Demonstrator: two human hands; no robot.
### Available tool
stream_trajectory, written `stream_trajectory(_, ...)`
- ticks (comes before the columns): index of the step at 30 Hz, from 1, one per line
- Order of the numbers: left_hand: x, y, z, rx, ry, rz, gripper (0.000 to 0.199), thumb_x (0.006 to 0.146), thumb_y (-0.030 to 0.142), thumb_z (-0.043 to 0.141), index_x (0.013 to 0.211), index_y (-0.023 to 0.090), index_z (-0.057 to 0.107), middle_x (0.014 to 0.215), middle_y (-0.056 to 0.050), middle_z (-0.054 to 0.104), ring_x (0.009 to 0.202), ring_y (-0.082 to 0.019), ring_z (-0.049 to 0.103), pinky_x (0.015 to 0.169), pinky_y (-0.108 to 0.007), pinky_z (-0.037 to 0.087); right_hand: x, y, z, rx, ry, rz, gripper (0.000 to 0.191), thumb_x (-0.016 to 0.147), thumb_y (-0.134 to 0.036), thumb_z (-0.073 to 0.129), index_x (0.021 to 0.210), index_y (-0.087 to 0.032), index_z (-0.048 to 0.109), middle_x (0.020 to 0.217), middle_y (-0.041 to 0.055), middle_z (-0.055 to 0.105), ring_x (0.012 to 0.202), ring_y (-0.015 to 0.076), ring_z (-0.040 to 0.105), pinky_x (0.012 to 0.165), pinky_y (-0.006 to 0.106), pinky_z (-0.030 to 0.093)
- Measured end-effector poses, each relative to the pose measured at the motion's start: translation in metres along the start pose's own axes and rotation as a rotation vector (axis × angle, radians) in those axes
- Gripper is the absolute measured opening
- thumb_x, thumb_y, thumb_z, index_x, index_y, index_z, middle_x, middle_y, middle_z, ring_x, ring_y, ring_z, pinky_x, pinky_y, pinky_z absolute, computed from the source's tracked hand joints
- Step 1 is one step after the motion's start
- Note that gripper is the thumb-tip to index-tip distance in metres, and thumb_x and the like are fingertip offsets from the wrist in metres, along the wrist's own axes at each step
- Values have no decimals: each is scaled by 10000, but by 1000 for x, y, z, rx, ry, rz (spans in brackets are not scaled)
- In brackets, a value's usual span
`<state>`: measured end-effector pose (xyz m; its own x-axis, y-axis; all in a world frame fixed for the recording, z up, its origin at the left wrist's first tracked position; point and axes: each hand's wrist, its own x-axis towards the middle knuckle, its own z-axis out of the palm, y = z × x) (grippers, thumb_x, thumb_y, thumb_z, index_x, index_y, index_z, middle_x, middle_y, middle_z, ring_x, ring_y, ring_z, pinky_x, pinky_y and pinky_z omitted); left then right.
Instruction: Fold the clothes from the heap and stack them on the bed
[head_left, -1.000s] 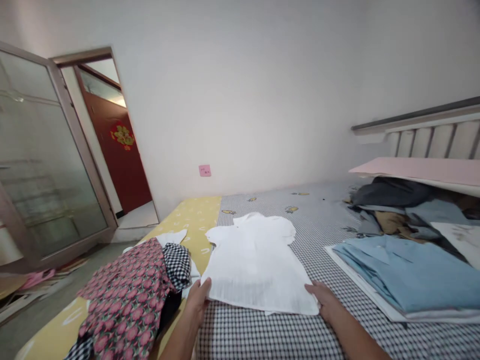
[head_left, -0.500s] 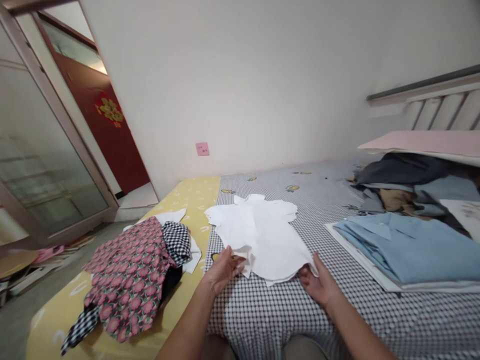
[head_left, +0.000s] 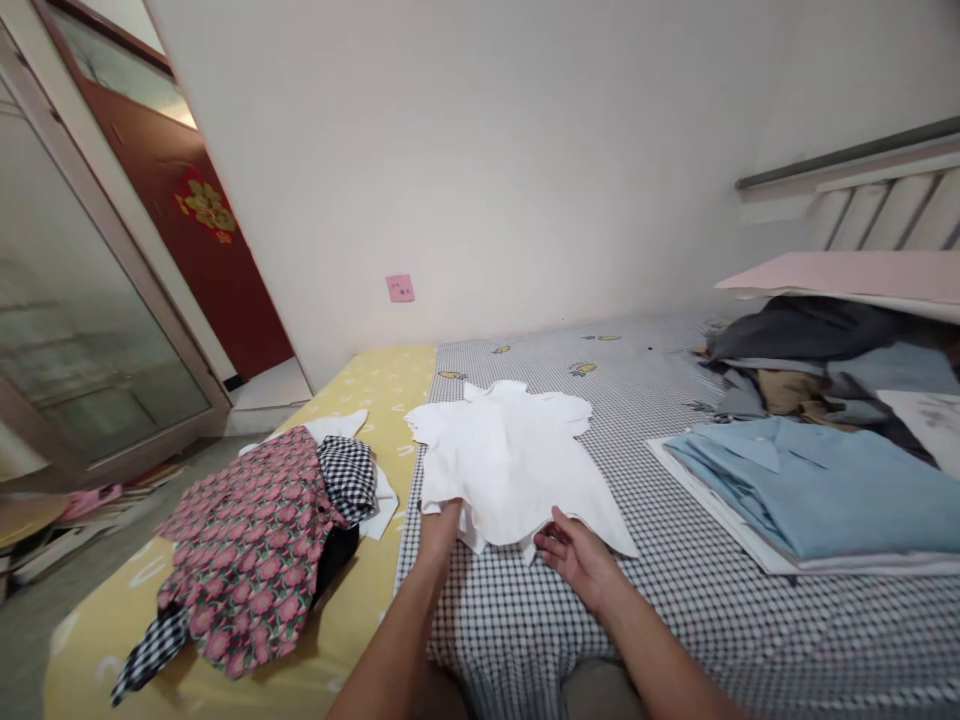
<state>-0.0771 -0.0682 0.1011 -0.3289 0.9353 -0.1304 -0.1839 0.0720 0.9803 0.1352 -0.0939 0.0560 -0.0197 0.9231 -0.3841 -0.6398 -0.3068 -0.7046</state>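
A white short-sleeved shirt (head_left: pixel 510 455) lies spread on the checked bed sheet, its collar pointing away from me and its hem toward me. At the left part of the hem is my left hand (head_left: pixel 441 530), closed on the edge, with most of its fingers hidden under the cloth. My right hand (head_left: pixel 577 562) pinches the hem right of the middle, thumb on top, and the edge is lifted a little there. The right corner of the hem rests loose on the sheet.
Left, on yellow cloth (head_left: pixel 390 390), lies a heap with a pink floral garment (head_left: pixel 247 550) and a black-and-white checked piece (head_left: pixel 347 478). At right, a folded blue shirt (head_left: pixel 810 490) rests on a white board, with dark clothes (head_left: pixel 795 335) under a pink board (head_left: pixel 847 275) behind.
My right hand has moved left from the hem's right corner to nearer its middle. My left hand has shifted slightly in under the hem, and the left part now lies flatter.
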Motion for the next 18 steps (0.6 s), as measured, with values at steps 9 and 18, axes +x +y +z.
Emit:
stream_trajectory(9, -30, 1, -13, -419, 118, -377, 190, 892, 49, 457, 790, 168, 565, 555, 19, 607, 530, -100, 643, 544, -183, 564, -23, 0, 5, 91, -67, 108, 161, 870, -293, 689, 833, -182, 578, 928, 74, 767, 688, 157, 729, 560, 237, 558)
stream_trajectory(18, -98, -42, -75, 245, 203, 117, 220, 865, 285, 600, 667, 194, 567, 630, -6, 611, 588, -153, 582, 572, -264, 490, -55, 18, -35, -1384, 75, -648, 155, 907, -312, 493, 909, -256, 637, 895, 43, 709, 733, 212, 677, 643, 333, 490)
